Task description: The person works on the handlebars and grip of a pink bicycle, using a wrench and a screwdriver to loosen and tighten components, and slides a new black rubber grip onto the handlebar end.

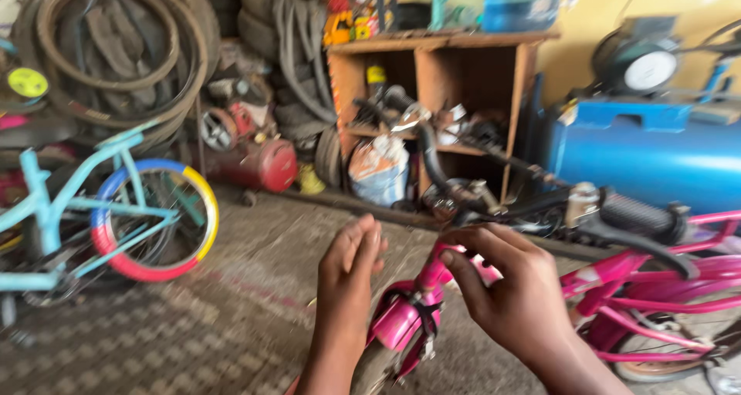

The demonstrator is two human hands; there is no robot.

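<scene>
Above the pink bicycle [617, 287], both hands hover ungripping, left hand [349, 275] flat, right hand [513, 287] curled near the handlebar [494, 198].

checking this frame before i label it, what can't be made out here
Head view only:
- Whether the right hand grips anything on the pink bicycle: its fingers cover the stem area.
- Left hand: motion blur; contact with the bike unclear.
- Pink bike's front wheel: cut off by the bottom edge.
- Items on the wooden shelf: too blurred to identify.
</scene>
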